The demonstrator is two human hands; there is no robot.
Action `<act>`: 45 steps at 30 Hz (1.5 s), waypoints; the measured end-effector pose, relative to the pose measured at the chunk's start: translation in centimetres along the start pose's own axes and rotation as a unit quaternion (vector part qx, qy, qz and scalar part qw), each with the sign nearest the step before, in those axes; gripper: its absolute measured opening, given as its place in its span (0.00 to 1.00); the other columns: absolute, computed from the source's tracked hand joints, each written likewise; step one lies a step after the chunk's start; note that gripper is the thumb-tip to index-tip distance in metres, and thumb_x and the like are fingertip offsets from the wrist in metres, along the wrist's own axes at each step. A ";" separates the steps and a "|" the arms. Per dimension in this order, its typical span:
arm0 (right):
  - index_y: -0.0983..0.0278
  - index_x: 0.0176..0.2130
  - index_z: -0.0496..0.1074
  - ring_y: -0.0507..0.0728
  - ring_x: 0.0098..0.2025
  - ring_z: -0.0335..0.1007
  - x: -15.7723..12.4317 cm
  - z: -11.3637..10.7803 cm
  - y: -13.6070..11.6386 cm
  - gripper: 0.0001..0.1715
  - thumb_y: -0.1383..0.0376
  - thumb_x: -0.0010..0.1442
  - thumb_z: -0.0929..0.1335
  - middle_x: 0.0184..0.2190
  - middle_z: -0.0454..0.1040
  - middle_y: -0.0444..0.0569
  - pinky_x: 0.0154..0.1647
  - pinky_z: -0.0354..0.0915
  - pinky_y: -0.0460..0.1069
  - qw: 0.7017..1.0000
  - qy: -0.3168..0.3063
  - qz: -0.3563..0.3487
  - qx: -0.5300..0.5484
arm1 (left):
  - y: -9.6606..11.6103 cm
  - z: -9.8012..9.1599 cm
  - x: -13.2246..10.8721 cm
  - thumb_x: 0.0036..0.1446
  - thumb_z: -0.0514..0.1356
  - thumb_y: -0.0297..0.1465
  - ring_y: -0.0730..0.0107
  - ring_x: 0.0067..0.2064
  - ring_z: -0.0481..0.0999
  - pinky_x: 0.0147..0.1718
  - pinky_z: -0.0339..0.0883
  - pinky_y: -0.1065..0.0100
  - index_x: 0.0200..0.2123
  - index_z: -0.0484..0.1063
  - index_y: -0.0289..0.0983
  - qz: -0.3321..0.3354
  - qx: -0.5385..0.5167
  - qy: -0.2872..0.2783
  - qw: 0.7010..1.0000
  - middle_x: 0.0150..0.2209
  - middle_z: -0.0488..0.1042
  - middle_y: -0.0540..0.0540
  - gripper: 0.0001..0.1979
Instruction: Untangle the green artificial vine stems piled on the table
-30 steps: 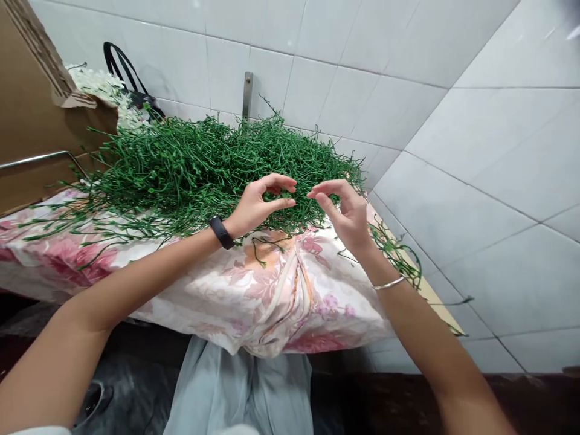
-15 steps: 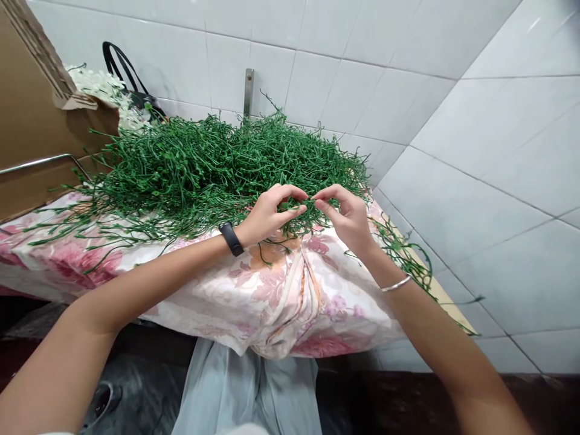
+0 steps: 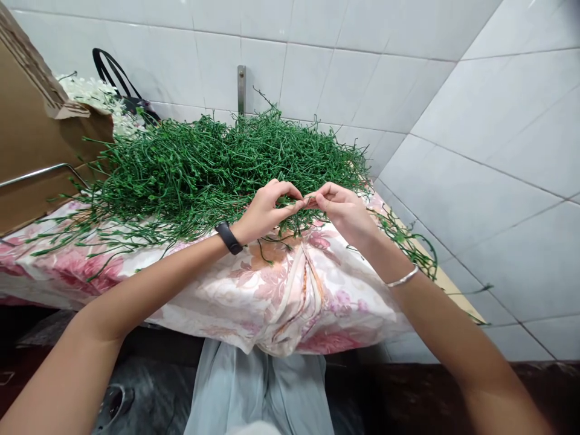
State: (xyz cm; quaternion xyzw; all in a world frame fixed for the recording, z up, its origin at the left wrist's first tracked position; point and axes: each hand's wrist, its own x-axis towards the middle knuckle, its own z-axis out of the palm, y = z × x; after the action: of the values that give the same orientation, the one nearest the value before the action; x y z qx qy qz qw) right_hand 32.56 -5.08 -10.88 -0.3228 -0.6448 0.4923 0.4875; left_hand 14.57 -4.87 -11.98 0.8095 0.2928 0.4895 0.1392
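Many green stems [image 3: 212,157] spread beyond the left hand [image 3: 267,210].

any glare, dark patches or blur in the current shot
Head view: faint glare on the tiled wall at the top edge; head view: deep shadow below the floral cloth; head view: left hand and right hand look fairly sharp, but many green stems merge together.
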 end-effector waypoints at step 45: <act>0.60 0.39 0.61 0.49 0.27 0.67 -1.2 0.9 -0.8 0.10 0.62 0.57 0.65 0.24 0.68 0.40 0.32 0.65 0.48 0.990 -0.011 -0.076 -0.117 | 0.4 0.1 -0.7 0.56 0.57 0.34 0.72 0.34 0.70 0.36 0.63 0.68 0.43 0.71 0.40 -0.062 -0.148 -0.023 0.987 0.31 0.74 0.49 0.12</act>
State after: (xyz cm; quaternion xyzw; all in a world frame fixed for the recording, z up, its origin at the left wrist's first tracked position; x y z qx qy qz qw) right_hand 32.12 -6.65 -10.52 -0.3221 -0.7263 0.3782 0.4751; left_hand 14.56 -5.58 -12.35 0.7714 0.2635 0.4989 0.2943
